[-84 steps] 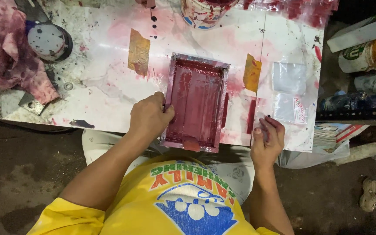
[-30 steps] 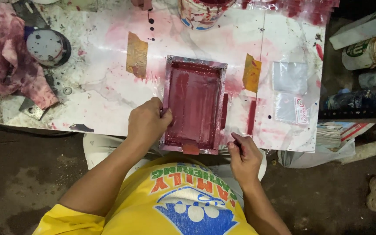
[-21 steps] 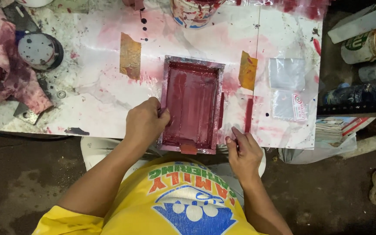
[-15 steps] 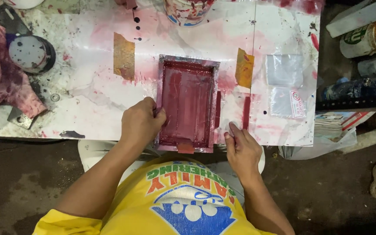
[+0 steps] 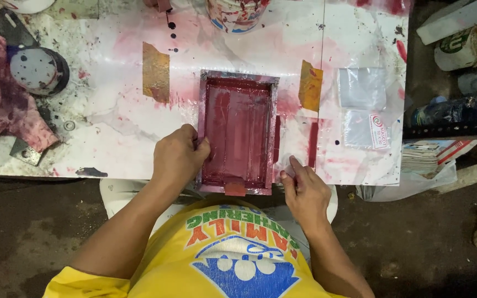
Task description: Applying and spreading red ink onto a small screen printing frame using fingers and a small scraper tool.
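A small red-inked printing frame [image 5: 238,135] lies flat on the white, ink-stained table [image 5: 111,127], near its front edge, in front of the person. The left hand [image 5: 179,157] is closed on the frame's left rail, fingers curled over its edge. The right hand [image 5: 305,190] rests just right of the frame's near corner, fingers loosely bent and pressing the table sheet, holding nothing. Brown tape strips [image 5: 155,72] flank the frame. Clear plastic pouches [image 5: 362,107] lie further right, and a stained rag [image 5: 1,110] lies far left.
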